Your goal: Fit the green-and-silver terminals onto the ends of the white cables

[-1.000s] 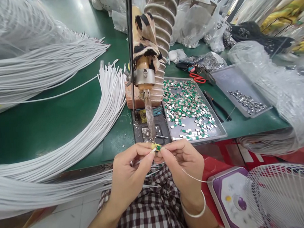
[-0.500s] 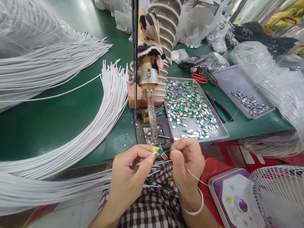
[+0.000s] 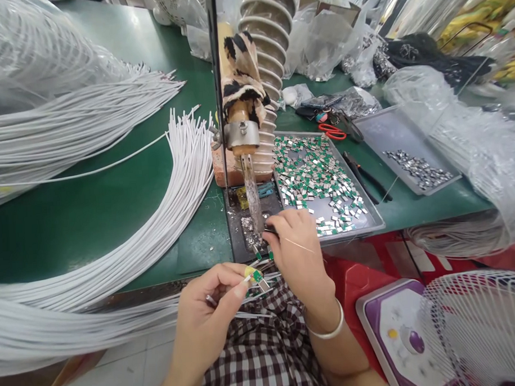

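Note:
My left hand (image 3: 208, 304) is closed in a pinch on a white cable; at its end sits a small green circuit board (image 3: 257, 276) with a silver plug (image 3: 264, 285). A yellow wrap (image 3: 249, 270) shows by the fingertips. My right hand (image 3: 299, 245) is closed on a slim dark rod (image 3: 270, 230) beside the tip of a clamped soldering iron (image 3: 253, 201); the rod is mostly hidden. A thin wire (image 3: 300, 245) crosses the back of that hand. More cables with green boards (image 3: 257, 252) lie below the iron.
A tray (image 3: 379, 222) of small green-and-silver boards lies right of the iron, with pliers (image 3: 369, 180), red-handled scissors (image 3: 332, 131) and a second tray (image 3: 369, 133) of metal parts beyond. White cable bundles (image 3: 157, 219) cover the left. A fan (image 3: 486, 326) stands lower right.
My right hand has moved forward and left, from beside the circuit board to the iron's tip, and has closed on the rod. My left hand has shifted slightly left and down with the cable.

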Demonstrator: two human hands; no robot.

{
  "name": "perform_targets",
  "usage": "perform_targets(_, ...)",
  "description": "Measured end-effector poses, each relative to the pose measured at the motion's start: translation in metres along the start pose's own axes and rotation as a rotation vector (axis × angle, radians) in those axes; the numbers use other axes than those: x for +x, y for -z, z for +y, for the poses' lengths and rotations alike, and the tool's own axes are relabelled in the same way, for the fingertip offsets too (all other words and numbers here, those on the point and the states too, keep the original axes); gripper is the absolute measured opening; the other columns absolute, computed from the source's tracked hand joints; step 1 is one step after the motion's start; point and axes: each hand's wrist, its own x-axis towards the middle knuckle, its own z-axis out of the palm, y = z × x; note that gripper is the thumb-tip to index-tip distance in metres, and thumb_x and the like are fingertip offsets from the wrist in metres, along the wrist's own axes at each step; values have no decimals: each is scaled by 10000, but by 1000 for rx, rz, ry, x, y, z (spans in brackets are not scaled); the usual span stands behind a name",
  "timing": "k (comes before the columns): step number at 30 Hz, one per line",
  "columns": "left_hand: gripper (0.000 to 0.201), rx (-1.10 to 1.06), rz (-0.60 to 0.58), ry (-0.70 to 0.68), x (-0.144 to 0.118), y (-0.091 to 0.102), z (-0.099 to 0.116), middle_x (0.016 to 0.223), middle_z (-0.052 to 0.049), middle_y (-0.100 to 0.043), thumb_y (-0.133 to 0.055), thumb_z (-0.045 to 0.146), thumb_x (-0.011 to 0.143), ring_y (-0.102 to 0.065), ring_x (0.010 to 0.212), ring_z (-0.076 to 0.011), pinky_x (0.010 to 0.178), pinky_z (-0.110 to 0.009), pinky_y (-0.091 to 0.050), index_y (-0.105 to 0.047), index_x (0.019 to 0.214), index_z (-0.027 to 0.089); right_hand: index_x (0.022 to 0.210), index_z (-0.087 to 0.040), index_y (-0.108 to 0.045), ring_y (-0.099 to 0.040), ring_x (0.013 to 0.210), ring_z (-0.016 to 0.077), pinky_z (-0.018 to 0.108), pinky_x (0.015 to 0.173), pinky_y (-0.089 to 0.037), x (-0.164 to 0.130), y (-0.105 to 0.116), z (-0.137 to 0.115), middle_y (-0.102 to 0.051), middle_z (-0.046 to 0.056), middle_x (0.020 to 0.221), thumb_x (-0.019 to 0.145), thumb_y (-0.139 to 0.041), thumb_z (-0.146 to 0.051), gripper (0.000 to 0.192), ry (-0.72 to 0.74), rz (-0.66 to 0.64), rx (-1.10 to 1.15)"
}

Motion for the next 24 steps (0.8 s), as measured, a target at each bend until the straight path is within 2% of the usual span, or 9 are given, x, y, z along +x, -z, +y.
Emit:
perform_targets(1, 196, -1, -2, 2, -1, 0, 0, 777, -64, -778, -671, 221, 850, -714, 698, -197, 603, -262, -561, -723, 663, 194, 847, -177, -670, -554, 817, 265, 402, 710, -421, 2, -1, 0, -700, 97, 852, 945, -593, -140, 130, 25, -41, -21)
perform_targets(3, 206, -6, 0, 6, -4, 1, -1, 782, -71, -776, -672, 245, 856, -706, 693, -199, 595, -265, -551, -720, 663, 191, 822, -193, -646, -560, 805, 244, 389, 716, -419, 5, 0, -1, -695, 69, 835, 939, -588, -106, 157, 48, -33, 20)
perform_targets(8, 207, -29, -9, 13, -6, -1, 0, 779, -70, -769, -685, 249, 853, -690, 680, -188, 589, -255, -529, -714, 658, 187, 885, -210, -609, -598, 827, 184, 342, 753, -464, 1, 13, -4, -682, 18, 850, 961, -592, -131, 111, 65, 203, 421)
perform_targets(12, 207, -36, 13, 64, -8, -7, 8, 777, -68, -758, -684, 246, 847, -674, 700, -186, 608, -260, -517, -700, 648, 188, 872, -221, -618, -613, 797, 176, 330, 718, -490, -1, 16, -4, -670, 7, 819, 939, -607, -120, 122, 75, 243, 560)
perform_targets(16, 221, -24, 24, 94, -8, -9, 10, 786, -75, -748, -682, 273, 847, -671, 708, -193, 610, -269, -515, -690, 645, 185, 869, -228, -623, -614, 782, 179, 339, 711, -501, -4, 15, -1, -663, 8, 807, 932, -607, -126, 121, 53, 263, 576)
perform_targets(19, 204, -37, -11, 60, -6, -7, 6, 782, -62, -754, -673, 246, 851, -678, 702, -186, 611, -260, -522, -699, 656, 189, 879, -229, -623, -609, 793, 180, 338, 712, -499, -5, 14, 1, -666, 14, 816, 946, -597, -136, 118, 63, 268, 542)
perform_targets(21, 195, -52, -8, 46, -4, -6, 5, 782, -49, -760, -668, 221, 848, -677, 695, -178, 613, -254, -517, -704, 658, 195, 872, -224, -630, -601, 800, 186, 353, 738, -488, -4, 12, 3, -682, 20, 815, 959, -592, -147, 122, 94, 246, 427)
perform_targets(24, 187, -70, 63, 62, 2, -8, 10, 789, -36, -757, -659, 192, 834, -667, 702, -172, 619, -256, -502, -698, 651, 201, 865, -213, -655, -598, 812, 214, 385, 752, -470, -1, 4, 8, -713, 43, 812, 977, -584, -186, 136, 105, 164, 205)
